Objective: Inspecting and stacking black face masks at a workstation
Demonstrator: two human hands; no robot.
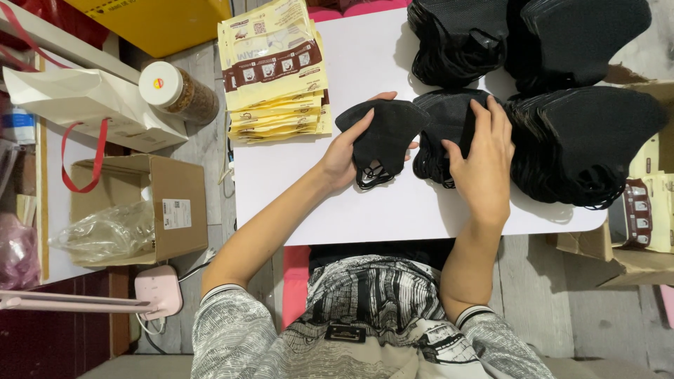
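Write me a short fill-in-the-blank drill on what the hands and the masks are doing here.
1. The left hand holds a single ____ face mask.
2. The right hand rests on a small ____ of masks.
3. The packets beside the jar are mostly ____ in colour.
4. The masks lie on a ____ table.

Missing words: black; stack; yellow; white

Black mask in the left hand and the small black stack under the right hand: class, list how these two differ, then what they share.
The single black mask is one piece, held up in the left hand; the small black stack is many pieces lying on the white table. The mask's ear loops dangle below it; the stack's loops bunch at its lower edge. The right hand rests flat on the stack, fingers spread. Both are black folded masks.
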